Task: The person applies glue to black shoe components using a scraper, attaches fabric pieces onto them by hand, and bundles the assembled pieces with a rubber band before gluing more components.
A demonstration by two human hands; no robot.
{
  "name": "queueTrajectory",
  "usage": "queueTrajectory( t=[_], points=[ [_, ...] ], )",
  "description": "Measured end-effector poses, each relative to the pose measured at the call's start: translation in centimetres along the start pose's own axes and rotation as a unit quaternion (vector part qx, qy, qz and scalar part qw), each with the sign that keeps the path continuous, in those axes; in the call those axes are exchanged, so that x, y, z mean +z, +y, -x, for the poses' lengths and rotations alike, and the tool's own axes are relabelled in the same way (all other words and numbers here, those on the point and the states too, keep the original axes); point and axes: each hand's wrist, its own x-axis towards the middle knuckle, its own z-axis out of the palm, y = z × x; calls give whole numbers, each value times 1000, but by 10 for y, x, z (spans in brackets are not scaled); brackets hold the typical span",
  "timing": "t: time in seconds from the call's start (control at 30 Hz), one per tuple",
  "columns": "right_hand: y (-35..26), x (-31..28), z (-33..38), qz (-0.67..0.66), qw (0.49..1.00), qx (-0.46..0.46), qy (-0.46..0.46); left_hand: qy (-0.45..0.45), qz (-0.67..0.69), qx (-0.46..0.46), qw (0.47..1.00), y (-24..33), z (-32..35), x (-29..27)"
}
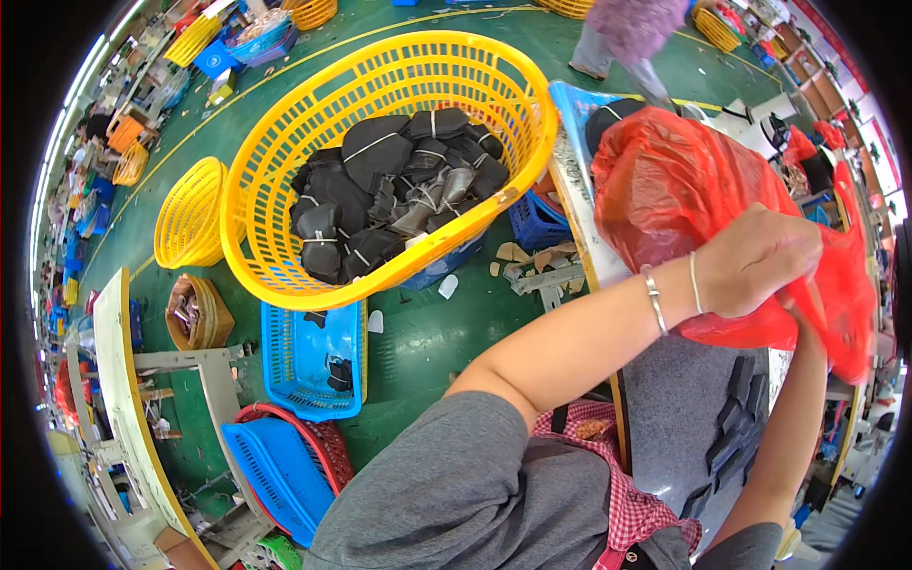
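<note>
My left hand point(755, 261), with a bracelet and a band at its wrist, is closed in a fist on a red plastic bag point(674, 180). The bag is bulky and crinkled, and what is in it cannot be made out clearly. From the lower right my right forearm point(793, 418) reaches up to the bag, right behind my left hand. The red plastic and my left hand hide the fingers of my right hand. Beneath my arms is a grey work surface point(660, 408), with several dark flat pieces point(736, 418) lying along it.
A large yellow basket point(249, 237) holds bundles of black pieces point(380, 157). Left of it stand a smaller yellow basket point(185, 214) and a cardboard box point(217, 328). Blue crates point(285, 370) sit on the green floor point(418, 332). A person point(627, 47) is at the far side.
</note>
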Motion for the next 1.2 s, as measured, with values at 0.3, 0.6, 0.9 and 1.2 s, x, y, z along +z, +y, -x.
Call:
queueTrajectory(
  t=[0.3, 0.6, 0.9, 1.2],
  points=[
    [40, -31, -44, -367, 928, -45, 43, -270, -652, -295, 645, 6, 12, -41],
    [43, -85, -16, -598, 744, -56, 292, -361, -338, -124, 860, 6, -17, 21],
    [81, -9, -21, -151, 961, -202, 110, -457, -612, -360, 536, 14, -12, 25],
    [65, 20, 10, -55, 971, -229, 35, -483, -592, -136, 631, -10, 20, 28]
  ],
)
